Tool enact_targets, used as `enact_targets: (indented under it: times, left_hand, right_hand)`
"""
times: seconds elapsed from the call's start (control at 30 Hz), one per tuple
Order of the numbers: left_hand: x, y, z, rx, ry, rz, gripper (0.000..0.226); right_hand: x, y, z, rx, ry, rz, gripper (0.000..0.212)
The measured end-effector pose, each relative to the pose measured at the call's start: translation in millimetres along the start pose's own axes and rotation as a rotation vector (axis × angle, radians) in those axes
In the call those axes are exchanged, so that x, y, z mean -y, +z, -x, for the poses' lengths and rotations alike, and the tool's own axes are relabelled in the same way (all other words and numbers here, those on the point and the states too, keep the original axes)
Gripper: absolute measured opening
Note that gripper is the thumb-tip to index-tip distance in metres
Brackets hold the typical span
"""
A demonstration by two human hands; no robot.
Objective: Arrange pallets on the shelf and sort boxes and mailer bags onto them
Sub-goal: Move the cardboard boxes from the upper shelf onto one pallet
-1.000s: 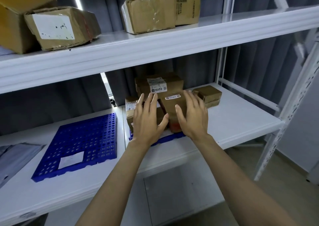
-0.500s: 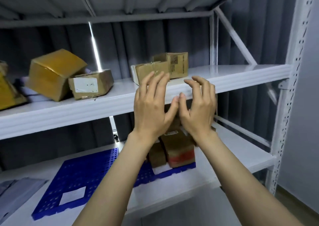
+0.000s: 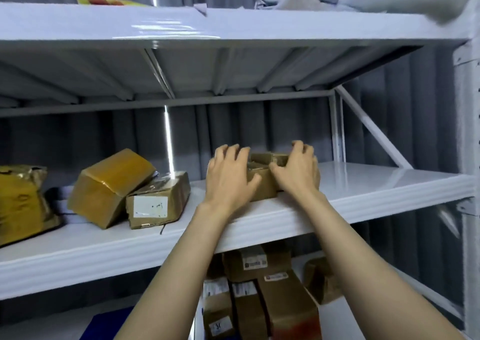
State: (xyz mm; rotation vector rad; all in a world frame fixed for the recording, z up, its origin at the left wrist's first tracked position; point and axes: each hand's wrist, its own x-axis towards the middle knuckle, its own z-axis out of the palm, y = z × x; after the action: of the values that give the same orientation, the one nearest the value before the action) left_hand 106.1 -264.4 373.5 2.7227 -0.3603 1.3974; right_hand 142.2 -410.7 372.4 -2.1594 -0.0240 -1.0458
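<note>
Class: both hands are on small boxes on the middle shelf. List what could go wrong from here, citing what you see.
1. The left hand and right hand grip loose small boxes near the shelf edge; one could slip onto the stacked boxes below.
2. A leftward swing might nudge the labelled box beside the tilted tan parcel.

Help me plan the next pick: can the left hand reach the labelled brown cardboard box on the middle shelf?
Probably yes: the labelled brown cardboard box lies near the white metal shelf's front edge, left of the left hand, with bare shelf between them.
</note>
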Motion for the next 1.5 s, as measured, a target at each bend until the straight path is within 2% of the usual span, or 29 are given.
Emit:
enact_targets:
  times: [0.07, 0.17, 0.37, 0.6, 0.77, 0.9, 1.03, 1.13, 1.23, 1.33, 1.5]
  left_hand:
    - [2.8, 10.3, -3.7, 0.044, 0.013, 0.003, 0.061]
    - [10.9, 30.1, 2.0, 0.197, -0.048, 0.057, 0.063]
    - [16.5, 31.3, -2.3, 0.203, -0.080, 0.074, 0.058]
    - [14.1, 30.6, -2.2, 0.208, -0.114, 0.068, 0.050]
    - [9.7, 30.2, -2.7, 0.185, -0.148, 0.099, 0.053]
    - [1.8, 21.5, -0.2, 0.087, -0.172, 0.386, 0.057]
    - [-3.4, 6.6, 8.4, 0.022, -0.253, 0.714, 0.064]
    - [-16.1, -18.2, 27.2, -0.046, -0.385, 1.115, 0.055]
    - [-27.9, -38.3, 50.6, -0.068, -0.478, 1.439, 0.063]
    - [-30.0, -50.5, 71.5, -0.110, -0.542, 1.580, 0.069]
    - [-33.4, -60.9, 115.9, -0.185, -0.579, 1.586, 0.060]
  right_hand:
    - [1.3, 7.5, -20.3, 0.034, 0.063, 0.020, 0.072]
    - [-1.5, 19.3, -43.3, 0.076, 0.135, 0.051, 0.084]
    - [-12.4, 39.5, -55.7, 0.128, 0.229, 0.027, 0.090]
    - [-12.8, 27.0, -40.1, -0.128, 0.146, -0.043, 0.092]
    - [-10.0, 11.1, -2.1, -0.366, -0.044, -0.203, 0.093]
    - [-10.4, -8.3, 40.9, -0.510, -0.190, -0.292, 0.093]
    - [-8.8, -23.7, 84.1, -0.558, -0.243, -0.337, 0.092]
    - [-5.4, -29.7, 115.1, -0.567, -0.274, -0.371, 0.091]
    - [-4.6, -34.1, 147.8, -0.577, -0.338, -0.371, 0.086]
    - [-10.5, -38.0, 181.8, -0.573, -0.351, -0.352, 0.082]
    - [-19.9, -37.1, 241.8, -0.509, -0.300, -0.362, 0.080]
